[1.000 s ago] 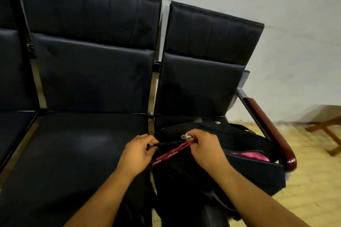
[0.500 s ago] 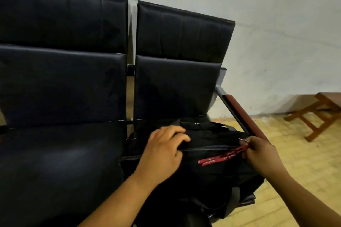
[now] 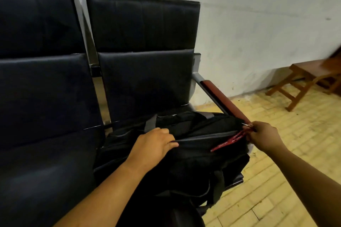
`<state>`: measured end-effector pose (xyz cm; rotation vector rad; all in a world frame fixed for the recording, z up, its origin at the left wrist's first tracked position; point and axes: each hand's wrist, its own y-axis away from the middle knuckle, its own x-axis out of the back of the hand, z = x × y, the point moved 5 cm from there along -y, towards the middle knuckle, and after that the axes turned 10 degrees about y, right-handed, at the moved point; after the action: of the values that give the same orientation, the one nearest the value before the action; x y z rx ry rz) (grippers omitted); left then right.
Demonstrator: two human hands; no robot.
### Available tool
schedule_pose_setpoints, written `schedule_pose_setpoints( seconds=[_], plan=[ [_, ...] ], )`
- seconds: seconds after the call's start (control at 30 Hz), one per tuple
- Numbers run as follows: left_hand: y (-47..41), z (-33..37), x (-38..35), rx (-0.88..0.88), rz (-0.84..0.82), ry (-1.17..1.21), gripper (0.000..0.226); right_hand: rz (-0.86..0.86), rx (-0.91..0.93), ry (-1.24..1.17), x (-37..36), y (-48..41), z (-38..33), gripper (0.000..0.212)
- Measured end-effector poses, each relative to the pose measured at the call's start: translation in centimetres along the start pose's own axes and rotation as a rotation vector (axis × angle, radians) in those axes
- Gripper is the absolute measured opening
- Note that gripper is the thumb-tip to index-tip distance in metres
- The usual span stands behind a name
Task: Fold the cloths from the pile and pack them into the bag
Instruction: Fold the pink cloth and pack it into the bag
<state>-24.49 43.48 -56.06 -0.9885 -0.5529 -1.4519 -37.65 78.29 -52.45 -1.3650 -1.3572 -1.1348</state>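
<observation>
**Operator:** What has changed since one second ago?

**Inspector:** The right hand [image 3: 265, 138] has travelled from the middle of the black fabric bag [image 3: 193, 164] to its right end, drawing the red ribbon zip pull [image 3: 228, 141] with it. The pink cloth that then showed in the opening is no longer visible.

**Operator:** Hand states?

**Inspector:** Right hand: thumb and fingers pinch the pull, just beside the wooden armrest [image 3: 221, 97]. Left hand [image 3: 153, 147]: fingers are curled over the bag's top, gripping the fabric at the left part of the grey zip line [image 3: 204, 136] to brace it.

**Operator:** Bag location?

**Inspector:** On the right-hand black padded bench seat [image 3: 238, 180], against the armrest.

**Operator:** Task progress?

**Inspector:** Judged as late stage. The zip line reads as shut from the left hand to the pull. No loose cloths and no pile appear in view, so packing appears complete. Remaining: confirm the slider is fully home, then release. Whether cloths remain outside the camera's view cannot be determined.
</observation>
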Motion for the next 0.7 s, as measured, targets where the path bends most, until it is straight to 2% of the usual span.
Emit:
schedule_pose_setpoints(
  seconds=[0.13, 0.23, 0.3, 0.53, 0.6, 0.7],
  plan=[
    [1.1, -0.7, 0.9, 0.009, 0.066, 0.095, 0.042, -0.021, -0.088, 0.063, -3.7, -2.3, 4.2, 0.018],
    [2.3, -1.6, 1.6, 0.077, 0.095, 0.173, 0.038, -0.017, -0.072, 0.168, -6.3, -3.3, 5.7, 0.006],
    [3.3, -2.0, 1.9, 0.109, 0.105, 0.231, 0.035, -0.016, -0.061, 0.217, -8.0, -3.7, 6.3, 0.011],
    [4.5, -1.9, 1.9, 0.14, 0.12, 0.303, 0.03, 0.0, -0.143, 0.161, -9.9, -2.8, 6.4, 0.023],
    [4.6, -2.1, 1.7, 0.171, 0.079, 0.321, 0.024, -0.026, -0.173, 0.138, -9.6, -2.6, 6.2, 0.023],
    [5.1, -2.7, 1.3, 0.18, 0.001, 0.245, 0.031, -0.106, -0.159, 0.102, -8.0, -1.5, 4.5, 0.027]
  ],
)
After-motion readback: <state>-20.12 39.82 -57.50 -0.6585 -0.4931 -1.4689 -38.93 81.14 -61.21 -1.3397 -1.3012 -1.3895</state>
